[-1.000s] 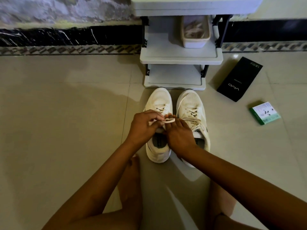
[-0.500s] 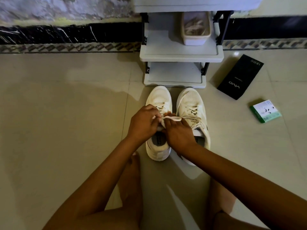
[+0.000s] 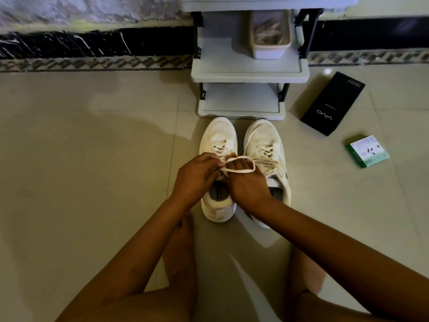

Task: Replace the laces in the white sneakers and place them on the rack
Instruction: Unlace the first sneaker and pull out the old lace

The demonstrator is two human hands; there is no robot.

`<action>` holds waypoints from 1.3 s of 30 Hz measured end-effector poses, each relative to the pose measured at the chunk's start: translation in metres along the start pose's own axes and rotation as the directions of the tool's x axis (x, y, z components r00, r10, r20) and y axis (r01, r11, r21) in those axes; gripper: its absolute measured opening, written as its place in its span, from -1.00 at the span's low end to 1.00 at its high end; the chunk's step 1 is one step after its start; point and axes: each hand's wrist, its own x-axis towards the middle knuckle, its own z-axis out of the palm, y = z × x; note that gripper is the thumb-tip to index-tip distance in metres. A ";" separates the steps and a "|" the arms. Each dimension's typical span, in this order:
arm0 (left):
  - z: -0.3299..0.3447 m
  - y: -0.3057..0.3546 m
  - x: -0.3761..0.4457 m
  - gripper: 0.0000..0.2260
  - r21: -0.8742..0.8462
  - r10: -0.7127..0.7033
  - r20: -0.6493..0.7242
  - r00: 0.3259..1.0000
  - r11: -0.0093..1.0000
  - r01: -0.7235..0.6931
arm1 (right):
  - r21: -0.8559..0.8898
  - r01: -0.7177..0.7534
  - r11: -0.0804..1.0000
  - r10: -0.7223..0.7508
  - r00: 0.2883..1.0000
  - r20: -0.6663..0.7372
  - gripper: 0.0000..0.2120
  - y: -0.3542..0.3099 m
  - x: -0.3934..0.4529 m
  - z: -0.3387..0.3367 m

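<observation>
Two white sneakers stand side by side on the floor, toes toward the rack: the left sneaker (image 3: pixel 218 138) and the right sneaker (image 3: pixel 264 140). Both my hands work over the left sneaker's tongue. My left hand (image 3: pixel 197 175) pinches the white lace (image 3: pixel 241 170) near the eyelets. My right hand (image 3: pixel 248 184) has its fingers through a loop of that lace, which wraps across its knuckles. The right sneaker's lace lies loose over its tongue. The grey shoe rack (image 3: pixel 248 73) stands just beyond the toes.
A white bin (image 3: pixel 269 49) holding laces sits on the rack's middle shelf. A black phone box (image 3: pixel 332 105) and a small green and white box (image 3: pixel 366 152) lie on the tiles to the right. My legs are folded below. Bare tiled floor spreads to the left.
The lace loop has grown wider and now lies across my right hand's knuckles. Both hands stay over the left sneaker's tongue; the view has shifted slightly.
</observation>
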 end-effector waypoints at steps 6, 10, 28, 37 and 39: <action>-0.015 0.020 0.009 -0.85 -0.351 -0.083 0.013 0.996 0.933 0.082 | 0.068 0.022 0.997 -0.024 0.999 0.022 -0.58 0.002 -0.003 -0.005; -0.026 0.028 0.011 -0.83 -0.455 -0.148 0.019 0.989 0.879 0.141 | -0.039 0.027 0.999 -0.026 0.999 0.027 -0.43 -0.001 -0.005 -0.008; -0.030 0.027 0.007 -0.81 -0.481 -0.215 0.013 0.977 0.855 0.195 | 0.039 -0.026 0.999 0.022 0.995 0.094 -0.53 0.003 -0.003 -0.001; -0.010 0.022 -0.001 -0.76 0.120 -0.180 0.047 0.983 0.978 0.173 | -0.007 0.026 1.000 -0.025 0.999 0.047 -0.55 0.003 -0.002 0.002; -0.011 0.020 0.003 -0.82 0.086 -0.159 0.015 0.987 0.984 0.157 | 0.036 0.004 0.999 -0.005 0.999 0.044 -0.62 0.004 -0.001 0.006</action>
